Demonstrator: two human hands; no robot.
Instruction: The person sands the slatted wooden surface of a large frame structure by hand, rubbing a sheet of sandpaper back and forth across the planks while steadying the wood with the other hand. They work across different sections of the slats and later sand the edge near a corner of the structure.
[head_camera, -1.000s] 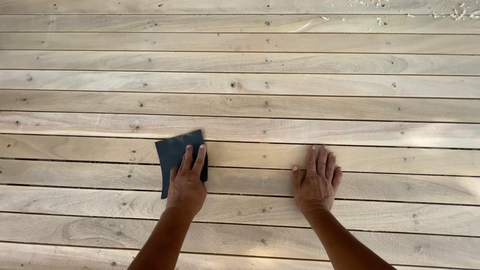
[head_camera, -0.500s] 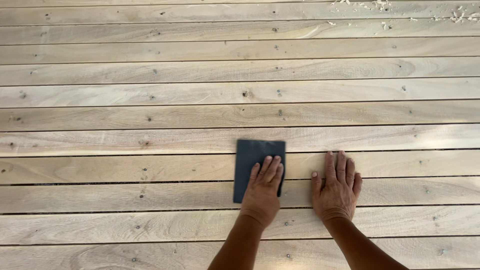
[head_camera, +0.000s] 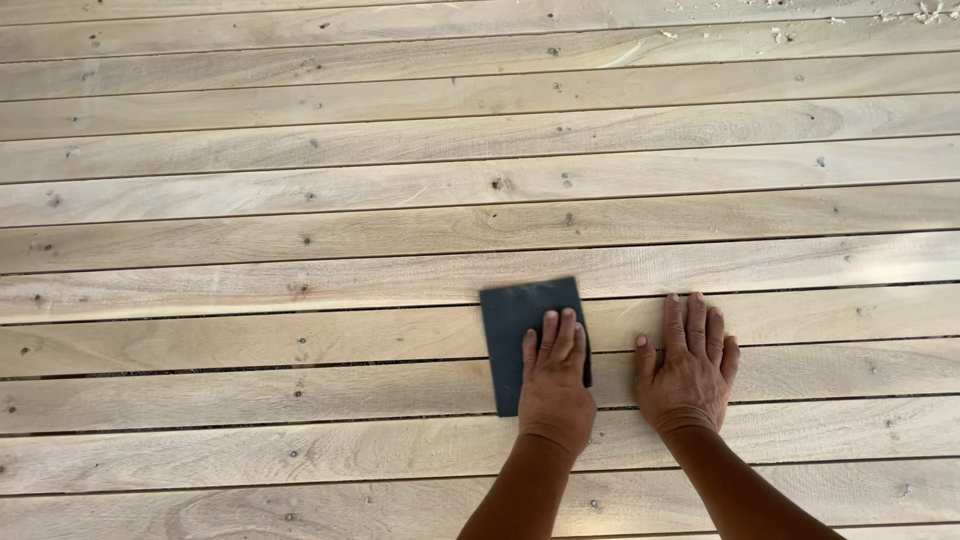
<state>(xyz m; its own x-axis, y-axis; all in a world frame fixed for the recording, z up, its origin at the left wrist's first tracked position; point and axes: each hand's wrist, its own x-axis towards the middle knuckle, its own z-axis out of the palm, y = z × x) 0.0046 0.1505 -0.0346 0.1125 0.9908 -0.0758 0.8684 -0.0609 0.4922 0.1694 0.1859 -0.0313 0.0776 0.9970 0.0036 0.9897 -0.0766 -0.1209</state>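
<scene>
A: Sandpaper sheet (head_camera: 522, 325): thin, floppy, gritty, so it grips boards. Left hand (head_camera: 556, 385) pressed flat on its near half, fingers together; hold it by palm pressure, not by an edge.
B: Right hand (head_camera: 688, 372)?
A: Flat on the deck boards (head_camera: 300, 330), fingers slightly spread, just beside. Both sit further right than a second ago.

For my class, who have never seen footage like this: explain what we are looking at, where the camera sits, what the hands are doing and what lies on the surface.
No machine here: a person works with two bare hands. The single camera sits on that person's head and looks down. The surface is pale wooden planks laid side by side with narrow gaps and small nail marks. The left hand presses flat on a dark rectangular sanding sheet. The right hand lies flat on the bare wood beside it, holding nothing. A few wood shavings lie at the far edge.
</scene>
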